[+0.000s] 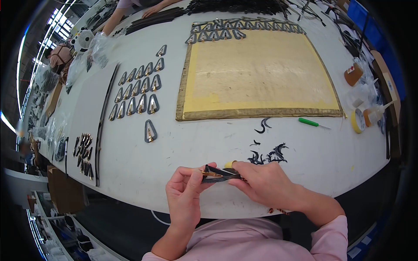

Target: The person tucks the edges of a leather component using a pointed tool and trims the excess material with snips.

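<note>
Close to the table's front edge, a dark triangular strap loop (223,177) with gold metal hardware is held between both hands. The thumb and fingers of my left hand (185,191) pinch its left end, next to the gold part. My right hand (270,185) has its fingers closed on the right end, partly covering it; a yellow wrap (230,164) shows at a fingertip. Just beyond the hands lie curled black trimmings (276,153). A similar grey triangular loop with a gold piece (150,131) lies alone to the upper left, below rows of others (136,87).
A yellow-edged board (261,114) bears more triangular loops along its far edge. A green-handled pointed tool (309,122), a tape roll (358,121) and glue bottles (353,74) sit at right. Small gold-tipped parts (83,150) lie at left. Another person's arm (114,21) reaches in at the far side.
</note>
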